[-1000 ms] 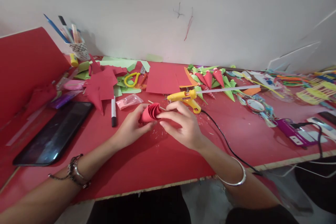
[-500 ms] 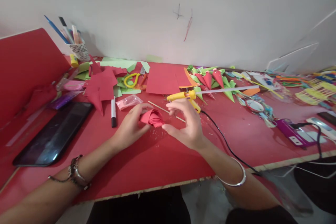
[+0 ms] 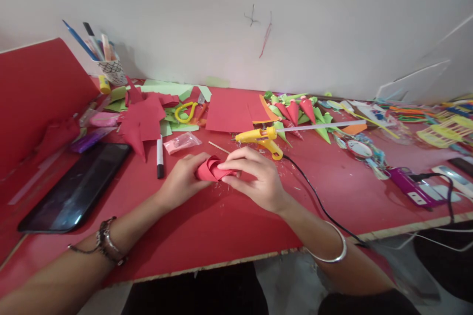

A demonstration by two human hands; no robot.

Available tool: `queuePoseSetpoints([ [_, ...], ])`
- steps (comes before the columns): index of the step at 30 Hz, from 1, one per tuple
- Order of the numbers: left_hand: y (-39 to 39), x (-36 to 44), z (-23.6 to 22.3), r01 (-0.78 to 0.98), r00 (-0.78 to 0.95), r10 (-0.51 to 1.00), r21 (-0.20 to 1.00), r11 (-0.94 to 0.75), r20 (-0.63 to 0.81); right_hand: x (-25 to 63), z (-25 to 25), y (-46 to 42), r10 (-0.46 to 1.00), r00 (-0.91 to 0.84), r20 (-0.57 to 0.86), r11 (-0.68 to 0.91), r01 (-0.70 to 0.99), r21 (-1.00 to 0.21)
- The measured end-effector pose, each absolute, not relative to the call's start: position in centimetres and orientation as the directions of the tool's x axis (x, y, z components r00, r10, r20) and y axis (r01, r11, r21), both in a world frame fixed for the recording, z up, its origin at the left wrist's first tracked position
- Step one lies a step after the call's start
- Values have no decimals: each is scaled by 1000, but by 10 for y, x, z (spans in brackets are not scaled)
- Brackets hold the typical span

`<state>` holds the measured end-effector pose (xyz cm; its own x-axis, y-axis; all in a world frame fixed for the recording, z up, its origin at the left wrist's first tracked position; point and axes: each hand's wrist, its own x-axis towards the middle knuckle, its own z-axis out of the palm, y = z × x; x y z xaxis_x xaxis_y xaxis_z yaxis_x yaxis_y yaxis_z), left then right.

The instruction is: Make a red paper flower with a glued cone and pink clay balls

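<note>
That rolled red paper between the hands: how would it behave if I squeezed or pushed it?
The rolled red paper is probably light, being wound from paper sheet. A firm squeeze might crease it, since its overlapping layers look thin. Pushed on its side, it could roll, given its rounded outside.

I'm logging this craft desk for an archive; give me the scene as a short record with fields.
Held: red paper roll
Left hand: wrapped around its left part
Right hand: pinching its right end
Beyond right hand: yellow glue gun; thin stick, partly hidden
Beyond left hand: pink packet; black-and-white marker
Left side: dark phone
Back left: patterned cup holding pens
</note>
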<state>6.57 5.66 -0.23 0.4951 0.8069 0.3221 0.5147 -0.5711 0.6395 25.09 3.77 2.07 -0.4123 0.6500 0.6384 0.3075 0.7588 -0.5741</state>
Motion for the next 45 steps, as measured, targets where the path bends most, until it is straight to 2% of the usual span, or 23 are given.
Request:
queuePoseSetpoints([
  [7, 59, 63, -5, 556, 547, 766, 537, -635, 338, 254, 22, 41, 621, -490, 612, 776, 278, -566],
  [18, 57, 63, -5, 499, 622, 745, 612, -613, 240, 257, 22, 39, 565, -598, 568, 800, 228, -556],
  [25, 57, 63, -6, 468, 628, 743, 651, -598, 231, 257, 21, 39, 585, -540, 606, 803, 281, -525],
  [33, 58, 62, -4, 416, 674, 708, 682, -601, 212, 251, 19, 38, 662, -485, 571, 729, 238, -642],
  [39, 58, 63, -5, 309, 671, 706, 779, -545, 228, 251, 21, 38, 689, -477, 546, 690, 199, -696],
  [45, 58, 65, -7, 176, 710, 641, 808, -562, 291, 249, 25, 37, 708, -614, 349, 600, 261, -756],
])
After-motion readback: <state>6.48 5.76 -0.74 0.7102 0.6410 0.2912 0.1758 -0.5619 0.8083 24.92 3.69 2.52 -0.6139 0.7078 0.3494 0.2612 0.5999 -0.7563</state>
